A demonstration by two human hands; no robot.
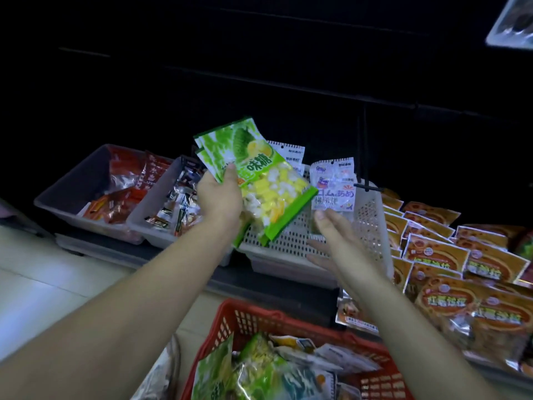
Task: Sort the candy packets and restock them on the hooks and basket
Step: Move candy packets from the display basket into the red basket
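The green plastic candy packet (268, 180) bears large white characters "味糖". The small clear plastic packet (334, 187) reads "ロムあめ" in blue and orange; its finer print is illegible. The orange foil packets (445, 298) show pale characters starting "红薯", the rest blurred.

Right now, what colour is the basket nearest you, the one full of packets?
Red. The basket shows best in the head view, at the bottom of the frame.

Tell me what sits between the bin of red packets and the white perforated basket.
A grey bin of dark and silver packets, shown in the head view.
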